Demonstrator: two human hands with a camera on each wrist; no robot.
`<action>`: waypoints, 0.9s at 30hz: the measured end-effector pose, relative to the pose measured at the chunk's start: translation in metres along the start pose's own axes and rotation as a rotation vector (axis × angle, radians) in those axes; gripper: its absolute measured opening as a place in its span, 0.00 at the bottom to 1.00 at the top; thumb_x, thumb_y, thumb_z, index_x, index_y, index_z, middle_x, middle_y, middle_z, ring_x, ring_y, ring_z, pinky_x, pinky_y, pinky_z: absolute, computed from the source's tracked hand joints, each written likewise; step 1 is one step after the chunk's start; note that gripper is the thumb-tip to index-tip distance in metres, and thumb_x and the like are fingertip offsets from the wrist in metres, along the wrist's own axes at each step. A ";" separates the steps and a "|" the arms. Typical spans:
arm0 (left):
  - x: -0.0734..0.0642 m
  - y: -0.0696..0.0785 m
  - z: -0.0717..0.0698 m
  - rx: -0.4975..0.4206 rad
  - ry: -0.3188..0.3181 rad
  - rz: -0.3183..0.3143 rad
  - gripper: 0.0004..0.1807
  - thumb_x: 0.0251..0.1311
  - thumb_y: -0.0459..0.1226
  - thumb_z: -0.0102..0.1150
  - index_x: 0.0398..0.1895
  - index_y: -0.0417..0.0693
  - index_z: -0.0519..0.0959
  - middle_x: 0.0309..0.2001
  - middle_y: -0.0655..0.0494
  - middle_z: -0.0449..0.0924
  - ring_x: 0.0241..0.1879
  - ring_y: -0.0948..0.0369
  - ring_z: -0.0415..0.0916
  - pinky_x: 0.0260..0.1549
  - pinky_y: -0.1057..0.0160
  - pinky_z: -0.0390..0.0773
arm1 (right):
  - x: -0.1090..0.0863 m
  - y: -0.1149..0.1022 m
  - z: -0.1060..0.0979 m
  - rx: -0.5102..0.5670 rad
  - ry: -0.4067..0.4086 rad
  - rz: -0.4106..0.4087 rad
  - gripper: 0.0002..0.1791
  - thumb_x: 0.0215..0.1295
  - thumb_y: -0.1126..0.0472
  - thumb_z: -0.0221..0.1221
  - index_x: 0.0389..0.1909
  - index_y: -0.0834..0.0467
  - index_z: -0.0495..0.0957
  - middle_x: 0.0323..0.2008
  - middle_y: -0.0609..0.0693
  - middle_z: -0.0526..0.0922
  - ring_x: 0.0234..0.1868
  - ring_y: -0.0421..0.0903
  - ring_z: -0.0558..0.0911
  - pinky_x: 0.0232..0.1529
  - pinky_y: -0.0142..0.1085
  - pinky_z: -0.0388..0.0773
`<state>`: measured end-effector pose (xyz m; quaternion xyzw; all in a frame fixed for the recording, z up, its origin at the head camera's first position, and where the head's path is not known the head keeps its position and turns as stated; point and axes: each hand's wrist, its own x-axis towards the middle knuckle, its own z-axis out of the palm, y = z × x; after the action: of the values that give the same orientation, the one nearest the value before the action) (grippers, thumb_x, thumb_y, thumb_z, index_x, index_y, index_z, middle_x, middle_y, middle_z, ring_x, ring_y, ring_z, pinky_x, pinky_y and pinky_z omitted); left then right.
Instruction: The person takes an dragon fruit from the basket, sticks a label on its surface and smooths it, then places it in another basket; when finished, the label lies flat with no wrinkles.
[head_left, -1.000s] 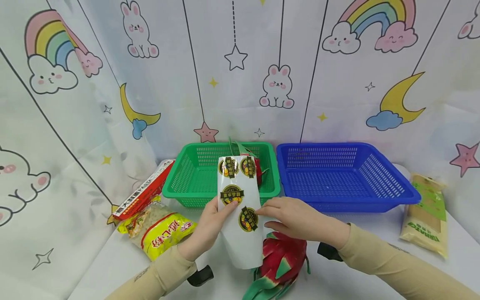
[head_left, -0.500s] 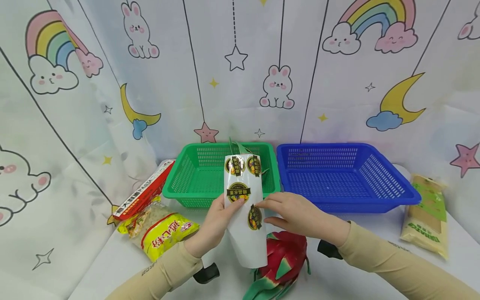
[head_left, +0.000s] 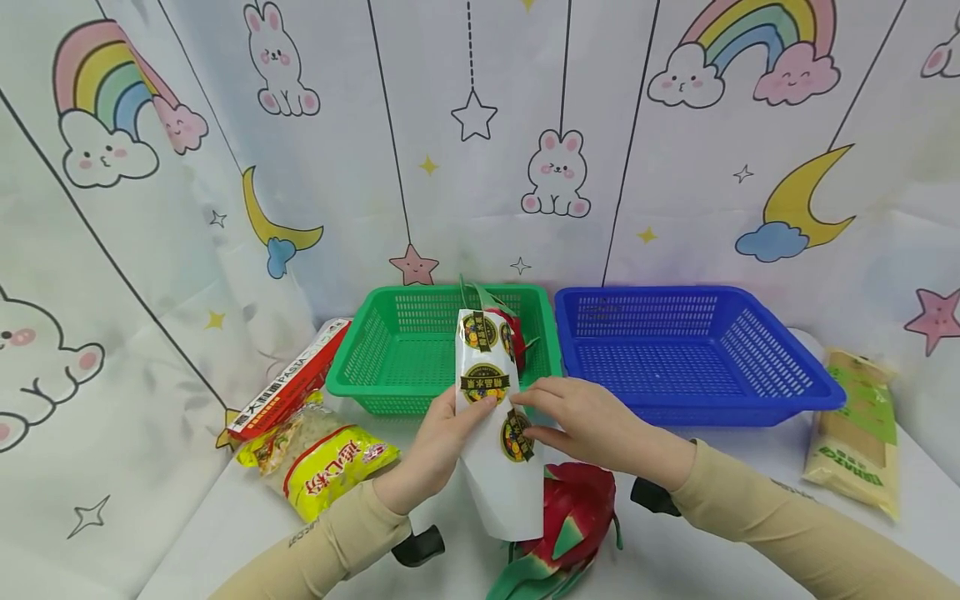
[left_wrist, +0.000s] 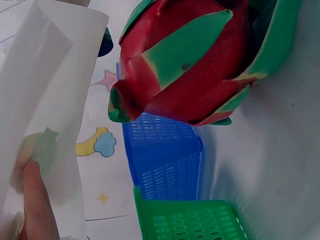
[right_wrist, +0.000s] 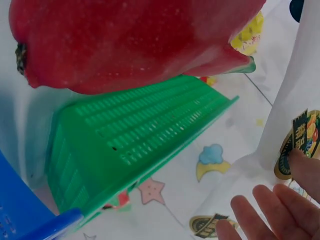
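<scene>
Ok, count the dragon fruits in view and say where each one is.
2: one dragon fruit in the green basket, partly hidden behind the sticker sheet; the other dragon fruit on the white table, nearer the person. More could be hidden.

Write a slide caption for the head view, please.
Left hand holding a sticker sheet, right hand touching one sticker, green basket behind.

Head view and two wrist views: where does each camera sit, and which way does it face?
Head: on the head, facing forward and down at a white sheet with round dark stickers; left hand, right hand and beige sleeves show.
Left wrist: on that wrist, facing the sheet and a red dragon fruit with green scales; part of the left hand shows.
Right wrist: on that wrist, facing the stickers; right hand's fingers show.
Both wrist views share a green plastic basket and a blue plastic basket.
</scene>
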<state>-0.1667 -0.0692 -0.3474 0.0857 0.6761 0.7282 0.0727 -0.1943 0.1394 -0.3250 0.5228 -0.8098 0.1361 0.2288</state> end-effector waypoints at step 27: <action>0.005 0.000 0.005 -0.052 0.073 -0.011 0.21 0.64 0.38 0.51 0.58 0.39 0.68 0.50 0.41 0.75 0.41 0.61 0.78 0.40 0.61 0.78 | 0.006 -0.001 -0.001 0.023 0.091 0.021 0.19 0.44 0.61 0.71 0.40 0.57 0.80 0.33 0.45 0.82 0.31 0.37 0.80 0.29 0.25 0.76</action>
<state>-0.1708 -0.0630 -0.3465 0.0532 0.6596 0.7478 0.0542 -0.1948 0.1346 -0.3208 0.5103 -0.8024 0.1714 0.2578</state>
